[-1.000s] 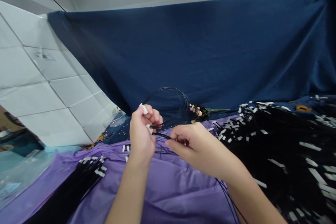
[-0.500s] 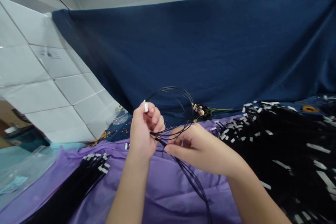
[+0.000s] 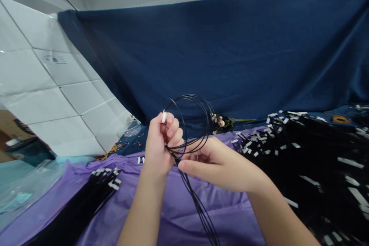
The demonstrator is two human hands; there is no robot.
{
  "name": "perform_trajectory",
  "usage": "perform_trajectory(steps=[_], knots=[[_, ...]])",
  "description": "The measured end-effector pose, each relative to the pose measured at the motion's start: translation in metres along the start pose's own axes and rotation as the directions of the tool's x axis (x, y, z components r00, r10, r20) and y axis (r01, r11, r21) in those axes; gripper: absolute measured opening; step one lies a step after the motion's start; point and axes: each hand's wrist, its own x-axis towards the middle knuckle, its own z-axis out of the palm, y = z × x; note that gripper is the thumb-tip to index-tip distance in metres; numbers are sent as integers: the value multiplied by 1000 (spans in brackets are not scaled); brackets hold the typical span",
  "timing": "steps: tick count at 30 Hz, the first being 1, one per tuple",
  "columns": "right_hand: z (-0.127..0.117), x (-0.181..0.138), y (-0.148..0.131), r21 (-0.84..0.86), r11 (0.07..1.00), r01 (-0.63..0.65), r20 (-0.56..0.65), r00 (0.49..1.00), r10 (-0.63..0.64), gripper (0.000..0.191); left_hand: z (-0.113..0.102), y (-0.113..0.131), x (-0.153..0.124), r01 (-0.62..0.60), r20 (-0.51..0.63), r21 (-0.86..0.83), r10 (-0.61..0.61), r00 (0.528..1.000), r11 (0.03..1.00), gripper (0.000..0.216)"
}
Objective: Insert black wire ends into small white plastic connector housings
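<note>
Clasping slender black looped cables (image 3: 191,191) in the tightly curled left hand (image 3: 160,144), above creased purple sheeting (image 3: 236,215); meeting them with the half-curled right hand (image 3: 211,161), with unclear grip; now showing 1 new inner strand (image 3: 185,128), suggesting continued coiling.

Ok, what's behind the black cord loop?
Behind the black cord loop hangs blue cloth, with pale pink flowers at the loop's right edge. Whatever the left hand and right hand cover can't be seen.
</note>
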Motion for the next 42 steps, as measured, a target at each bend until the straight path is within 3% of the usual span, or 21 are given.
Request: perform_trajectory(steps=[6,12,18,23,26,32,36,42], knots=[[2,2,2,62,997,-39,34,999,37,15,0,-1,2,-2,-14,21,2,1000,1000,20],[-1,2,-1,112,980,-164,68,985,157,18,2,4,1,54,-34,-1,-54,998,999,29],[0,3,8,-183,983,-14,-191,981,-22,18,-9,7,8,134,52,-122,-129,990,983,36],[-4,10,17,-261,965,31,-149,986,-72,16,-16,7,9,231,231,-255,-173,958,939,37],[-9,13,20,-241,968,70,-137,985,-105,11,-15,6,8,281,279,-283,-202,939,917,34],[-13,12,21,-260,951,165,-160,964,-211,8,-13,4,13,292,208,-223,-247,946,930,38],[-12,11,17,-230,966,121,-140,978,-156,11,-14,4,15,288,175,-209,-254,951,935,39],[-8,12,16,-26,998,52,-107,993,-55,14,-12,1,13,297,172,-202,-264,949,933,43]])
